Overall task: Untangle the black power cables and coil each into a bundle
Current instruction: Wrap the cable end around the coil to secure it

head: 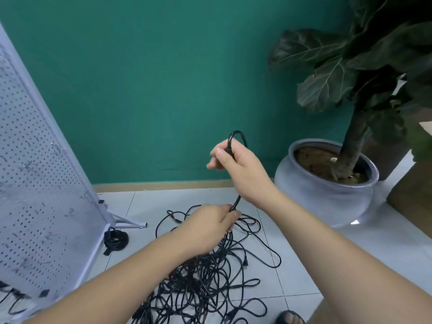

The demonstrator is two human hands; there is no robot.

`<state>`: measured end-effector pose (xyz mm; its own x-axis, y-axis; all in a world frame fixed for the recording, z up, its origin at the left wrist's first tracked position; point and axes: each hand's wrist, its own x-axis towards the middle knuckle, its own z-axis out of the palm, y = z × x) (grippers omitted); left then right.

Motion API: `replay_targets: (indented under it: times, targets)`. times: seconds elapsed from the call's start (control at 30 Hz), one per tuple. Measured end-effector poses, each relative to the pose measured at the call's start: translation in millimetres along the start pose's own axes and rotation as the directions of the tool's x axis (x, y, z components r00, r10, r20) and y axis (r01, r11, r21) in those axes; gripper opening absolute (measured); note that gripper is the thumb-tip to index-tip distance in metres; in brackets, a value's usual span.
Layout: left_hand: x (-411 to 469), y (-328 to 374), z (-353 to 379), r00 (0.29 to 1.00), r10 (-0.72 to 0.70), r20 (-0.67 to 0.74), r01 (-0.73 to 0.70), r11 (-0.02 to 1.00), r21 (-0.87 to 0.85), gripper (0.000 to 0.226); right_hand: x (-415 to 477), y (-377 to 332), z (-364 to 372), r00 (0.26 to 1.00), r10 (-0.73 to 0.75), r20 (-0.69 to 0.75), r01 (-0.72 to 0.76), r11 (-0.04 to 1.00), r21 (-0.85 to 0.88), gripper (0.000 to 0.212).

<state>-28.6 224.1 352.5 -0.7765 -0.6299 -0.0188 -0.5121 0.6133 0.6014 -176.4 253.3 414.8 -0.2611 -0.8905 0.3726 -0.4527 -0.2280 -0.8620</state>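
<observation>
Fig. 1 | my right hand [236,167] clamped on one cable [236,203], 12 o'clock | my left hand [208,225] pinching it below, likely to tension the strand | tangle [205,281] on the floor, 6 o'clock | coiled bundle [115,239] set aside, 9 o'clock

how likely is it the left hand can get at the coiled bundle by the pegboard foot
Probably yes, once freed: the left hand grips a cable now, but mostly bare tile lies between it and the coiled bundle.

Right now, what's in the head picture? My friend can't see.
The right hand grips a black cable high, the left hand grips it lower, above a tangled pile on the floor. A coiled bundle lies by the pegboard.
</observation>
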Motion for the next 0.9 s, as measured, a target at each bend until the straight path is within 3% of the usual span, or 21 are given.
replay_targets:
  times: [0.2,0.37,0.47,0.57,0.73,0.83,0.9]
  targets:
    - [-15,-6,-35,0.976,0.154,-0.151,-0.148,0.988,0.049,0.036,-4,25,3,0.971,0.137,0.195,-0.047,0.912,-0.407,0.032]
    - [-17,-18,-61,0.955,0.134,-0.265,-0.162,0.983,-0.085,0.027,-7,26,4,0.966,0.154,0.210,-0.035,0.875,-0.482,0.055]
    - [-13,-24,-75,0.938,0.097,-0.333,-0.167,0.968,-0.186,0.021,-12,15,9,0.966,0.150,0.210,-0.077,0.944,-0.322,0.062]
    - [-8,-30,-83,0.927,0.047,-0.373,-0.195,0.909,-0.369,0.020,-20,0,19,0.926,0.257,0.276,-0.251,0.966,-0.059,0.061]
    - [0,-29,-82,0.931,0.037,-0.364,-0.277,0.721,-0.635,0.032,-27,-16,22,0.830,0.315,0.460,-0.482,0.821,0.307,0.058]
    - [7,-23,-74,0.952,0.010,-0.307,-0.247,0.623,-0.742,0.033,-30,-24,19,0.843,0.277,0.462,-0.484,0.764,0.425,0.054]
    - [8,-15,-63,0.973,-0.014,-0.231,-0.177,0.595,-0.784,0.046,-31,-29,19,0.874,0.237,0.425,-0.441,0.755,0.486,0.052]
